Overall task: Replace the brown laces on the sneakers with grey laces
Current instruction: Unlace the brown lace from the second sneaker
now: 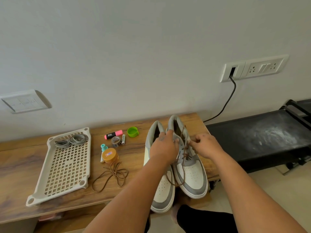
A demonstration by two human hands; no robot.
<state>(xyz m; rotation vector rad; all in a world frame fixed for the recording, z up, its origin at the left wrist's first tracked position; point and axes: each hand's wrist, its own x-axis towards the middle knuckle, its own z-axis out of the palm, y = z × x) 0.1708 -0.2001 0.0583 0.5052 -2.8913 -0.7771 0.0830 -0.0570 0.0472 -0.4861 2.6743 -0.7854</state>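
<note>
Two white and grey sneakers stand side by side on the wooden table (20,167), toes toward me. The right sneaker (191,175) still carries a brown lace (185,153) through its eyelets. My left hand (164,148) grips that sneaker at its tongue and collar. My right hand (204,146) pinches the brown lace near the top eyelets. The left sneaker (162,187) shows no lace; my left forearm hides its middle. A loose brown lace (111,175) lies tangled on the table. Two coiled grey laces (72,140) sit at the far end of a white perforated tray (65,167).
Between tray and sneakers lie a pink highlighter (113,134), a green cap (132,132), a tape roll (116,141), a small battery (123,139), a teal nozzle (104,147) and an orange-lidded jar (110,155). A black treadmill (259,137) stands right of the table. A black cable (227,101) hangs from the wall socket.
</note>
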